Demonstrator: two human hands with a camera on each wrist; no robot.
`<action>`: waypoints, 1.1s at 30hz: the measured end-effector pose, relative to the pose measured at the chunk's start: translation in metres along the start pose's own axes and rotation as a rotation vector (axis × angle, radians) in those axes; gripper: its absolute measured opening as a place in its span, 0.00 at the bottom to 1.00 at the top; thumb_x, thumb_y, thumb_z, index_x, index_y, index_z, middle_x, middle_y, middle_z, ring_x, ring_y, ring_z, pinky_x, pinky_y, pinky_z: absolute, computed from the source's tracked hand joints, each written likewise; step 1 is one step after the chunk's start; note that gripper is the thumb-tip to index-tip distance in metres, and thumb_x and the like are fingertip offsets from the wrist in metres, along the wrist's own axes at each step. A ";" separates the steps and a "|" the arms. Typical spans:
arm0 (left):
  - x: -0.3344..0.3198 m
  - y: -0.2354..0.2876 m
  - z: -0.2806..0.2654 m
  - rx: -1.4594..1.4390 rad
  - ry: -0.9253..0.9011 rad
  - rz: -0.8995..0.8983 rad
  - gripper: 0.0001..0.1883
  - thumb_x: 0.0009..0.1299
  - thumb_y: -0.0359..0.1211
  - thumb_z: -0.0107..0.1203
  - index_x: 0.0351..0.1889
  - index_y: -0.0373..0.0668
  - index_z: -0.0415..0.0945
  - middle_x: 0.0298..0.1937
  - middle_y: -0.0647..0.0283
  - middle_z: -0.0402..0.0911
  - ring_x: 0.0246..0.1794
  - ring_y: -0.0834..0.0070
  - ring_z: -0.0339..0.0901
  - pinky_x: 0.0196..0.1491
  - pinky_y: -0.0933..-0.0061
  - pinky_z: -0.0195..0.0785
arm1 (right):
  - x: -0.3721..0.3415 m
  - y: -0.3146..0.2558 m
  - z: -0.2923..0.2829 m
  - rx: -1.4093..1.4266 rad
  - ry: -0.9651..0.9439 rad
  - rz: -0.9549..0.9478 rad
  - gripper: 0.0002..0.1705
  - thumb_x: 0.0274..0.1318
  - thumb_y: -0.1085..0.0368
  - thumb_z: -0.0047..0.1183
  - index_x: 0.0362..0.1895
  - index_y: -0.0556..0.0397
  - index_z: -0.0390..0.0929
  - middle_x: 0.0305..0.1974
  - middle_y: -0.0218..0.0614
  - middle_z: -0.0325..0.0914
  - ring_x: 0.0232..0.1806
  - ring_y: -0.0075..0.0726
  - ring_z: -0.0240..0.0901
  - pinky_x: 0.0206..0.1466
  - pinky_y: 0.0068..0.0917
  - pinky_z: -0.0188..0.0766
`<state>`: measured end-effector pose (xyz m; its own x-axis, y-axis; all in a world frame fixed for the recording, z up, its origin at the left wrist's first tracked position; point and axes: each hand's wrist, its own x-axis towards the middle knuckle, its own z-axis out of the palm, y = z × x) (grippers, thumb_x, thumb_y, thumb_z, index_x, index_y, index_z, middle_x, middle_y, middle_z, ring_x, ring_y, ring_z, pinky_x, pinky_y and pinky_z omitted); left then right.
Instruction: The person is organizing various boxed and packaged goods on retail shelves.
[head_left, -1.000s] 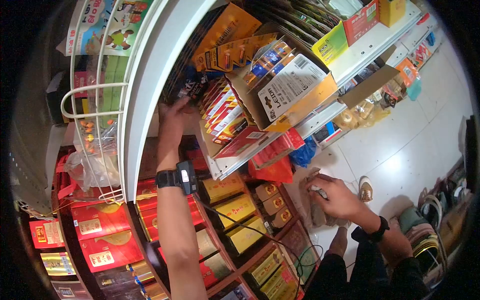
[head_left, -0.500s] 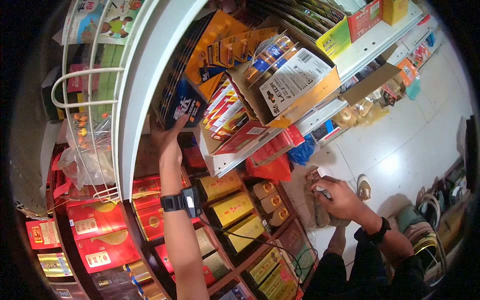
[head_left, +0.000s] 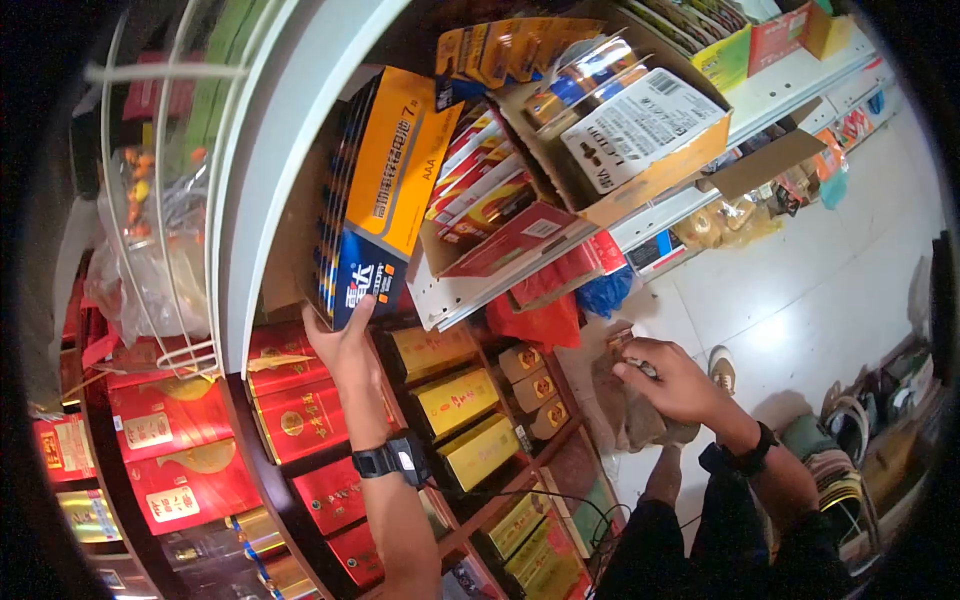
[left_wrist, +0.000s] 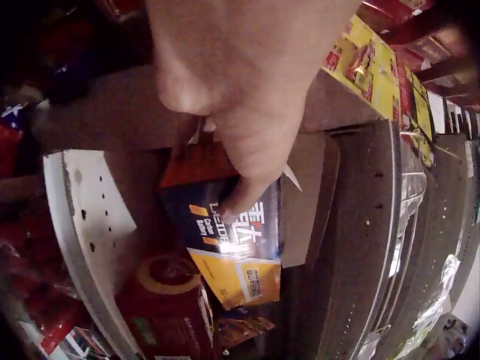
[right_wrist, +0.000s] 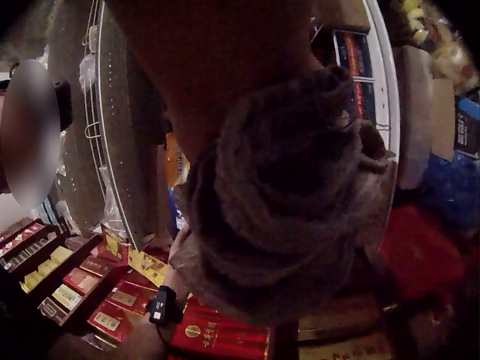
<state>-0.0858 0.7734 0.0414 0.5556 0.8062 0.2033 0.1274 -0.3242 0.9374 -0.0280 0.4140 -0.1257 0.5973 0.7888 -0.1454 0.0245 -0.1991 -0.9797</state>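
Observation:
My left hand (head_left: 348, 358) grips the lower end of a blue and orange AAA battery box (head_left: 385, 190), its thumb across the blue front. The box stands tilted on the shelf's left end, beside the white curved upright. In the left wrist view, the thumb lies over the white lettering of the battery box (left_wrist: 240, 281); the other fingers are hidden behind it. Lower and to the right, my right hand (head_left: 685, 385) holds a bunched grey-brown cloth (head_left: 625, 405). That cloth (right_wrist: 277, 202) hangs in thick folds in the right wrist view.
Right of the battery box, a red carton of packets (head_left: 515, 240) and an open carton of batteries (head_left: 640, 130) crowd the white shelf edge (head_left: 450, 300). A wire rack (head_left: 160, 70) stands at left. Red and gold gift boxes (head_left: 190, 480) fill the compartments below.
My left hand has come forward and down with the battery box, which was mostly hidden deeper on the shelf. The camera view has shifted; my right hand still holds the cloth low down.

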 end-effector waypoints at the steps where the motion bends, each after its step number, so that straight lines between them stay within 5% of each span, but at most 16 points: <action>1: -0.006 -0.002 -0.006 -0.014 -0.030 0.043 0.39 0.55 0.16 0.68 0.66 0.34 0.63 0.57 0.59 0.75 0.55 0.71 0.75 0.62 0.68 0.68 | 0.007 -0.007 -0.002 0.005 -0.027 -0.029 0.12 0.64 0.62 0.53 0.45 0.57 0.78 0.40 0.55 0.79 0.46 0.63 0.75 0.50 0.46 0.72; 6: -0.038 -0.014 -0.048 -0.018 0.004 0.070 0.43 0.53 0.16 0.69 0.68 0.35 0.61 0.61 0.58 0.72 0.58 0.69 0.73 0.62 0.66 0.67 | 0.040 -0.027 0.010 0.132 -0.063 -0.169 0.14 0.64 0.63 0.52 0.50 0.55 0.77 0.43 0.55 0.79 0.48 0.63 0.75 0.53 0.46 0.72; 9: -0.064 -0.027 -0.080 0.029 0.011 0.061 0.46 0.52 0.14 0.67 0.71 0.37 0.58 0.63 0.59 0.70 0.59 0.69 0.73 0.63 0.66 0.67 | 0.061 -0.046 0.029 0.044 -0.033 -0.179 0.21 0.65 0.70 0.47 0.62 0.54 0.71 0.47 0.48 0.81 0.52 0.51 0.78 0.57 0.39 0.70; 12: -0.100 -0.037 -0.112 0.030 0.040 -0.031 0.50 0.53 0.12 0.64 0.75 0.40 0.53 0.66 0.58 0.67 0.60 0.67 0.72 0.63 0.65 0.67 | 0.078 -0.052 0.058 0.234 -0.194 -0.115 0.31 0.65 0.68 0.50 0.71 0.49 0.61 0.60 0.51 0.73 0.62 0.55 0.71 0.65 0.40 0.66; 15: -0.135 -0.049 -0.139 -0.068 0.097 -0.150 0.52 0.49 0.11 0.66 0.74 0.37 0.52 0.63 0.55 0.70 0.60 0.66 0.73 0.63 0.65 0.68 | 0.083 -0.068 0.077 0.336 -0.242 -0.255 0.41 0.66 0.66 0.51 0.78 0.49 0.45 0.77 0.45 0.49 0.78 0.43 0.44 0.78 0.36 0.44; 18: -0.164 -0.067 -0.170 -0.025 -0.017 -0.086 0.53 0.47 0.12 0.68 0.73 0.37 0.53 0.64 0.55 0.69 0.60 0.65 0.73 0.63 0.63 0.67 | 0.080 -0.059 0.096 0.353 -0.297 -0.211 0.42 0.65 0.67 0.52 0.78 0.51 0.44 0.76 0.48 0.50 0.78 0.45 0.46 0.77 0.37 0.46; 23: -0.227 -0.097 -0.223 0.212 -0.035 -0.408 0.48 0.45 0.23 0.78 0.65 0.35 0.62 0.60 0.57 0.72 0.59 0.66 0.73 0.62 0.63 0.69 | 0.050 0.010 0.108 0.404 -0.529 -0.018 0.34 0.70 0.59 0.50 0.75 0.52 0.54 0.75 0.45 0.53 0.75 0.42 0.51 0.76 0.34 0.49; 24: -0.239 -0.101 -0.225 0.234 -0.067 -0.429 0.46 0.46 0.23 0.78 0.64 0.35 0.62 0.59 0.57 0.73 0.58 0.66 0.74 0.61 0.63 0.70 | 0.045 0.019 0.114 0.401 -0.605 0.142 0.36 0.68 0.68 0.50 0.76 0.53 0.51 0.69 0.43 0.63 0.68 0.35 0.61 0.70 0.31 0.60; 26: -0.267 -0.113 -0.226 0.234 -0.119 -0.504 0.45 0.47 0.24 0.77 0.63 0.34 0.63 0.59 0.57 0.73 0.57 0.66 0.74 0.60 0.64 0.70 | 0.019 0.036 0.119 0.619 -0.637 0.412 0.36 0.67 0.69 0.50 0.75 0.54 0.51 0.66 0.42 0.68 0.66 0.36 0.64 0.68 0.31 0.62; 28: -0.269 -0.110 -0.222 0.769 -0.407 -0.472 0.27 0.58 0.36 0.74 0.50 0.34 0.75 0.40 0.58 0.78 0.35 0.70 0.74 0.46 0.65 0.72 | 0.002 0.075 0.128 0.543 -0.584 0.407 0.35 0.67 0.68 0.49 0.75 0.54 0.51 0.64 0.43 0.69 0.65 0.36 0.64 0.68 0.32 0.63; 29: -0.291 -0.142 -0.225 0.750 -0.420 -0.498 0.27 0.58 0.36 0.74 0.50 0.34 0.75 0.40 0.58 0.78 0.35 0.70 0.74 0.46 0.65 0.72 | -0.015 0.105 0.132 0.455 -0.533 0.408 0.35 0.67 0.67 0.49 0.74 0.53 0.51 0.63 0.43 0.70 0.65 0.37 0.65 0.67 0.32 0.64; 30: -0.317 -0.193 -0.230 0.380 -0.321 -0.582 0.25 0.59 0.34 0.73 0.50 0.32 0.75 0.39 0.57 0.78 0.33 0.70 0.73 0.44 0.66 0.72 | -0.025 0.131 0.135 0.450 -0.528 0.419 0.35 0.67 0.67 0.49 0.74 0.53 0.51 0.63 0.43 0.70 0.65 0.37 0.65 0.67 0.32 0.64; 33: -0.325 -0.228 -0.191 0.343 -0.560 -0.515 0.21 0.66 0.32 0.66 0.52 0.29 0.74 0.40 0.52 0.79 0.34 0.69 0.77 0.41 0.66 0.74 | -0.073 0.238 0.148 0.051 -0.603 0.411 0.30 0.66 0.63 0.48 0.69 0.53 0.58 0.61 0.48 0.70 0.66 0.41 0.65 0.67 0.37 0.64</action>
<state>-0.4526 0.6798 -0.1842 0.6740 0.5588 -0.4831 0.6704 -0.1881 0.7178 -0.1844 0.3945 -0.3690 0.0046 0.8420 -0.5394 -0.1525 -0.5325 -0.8326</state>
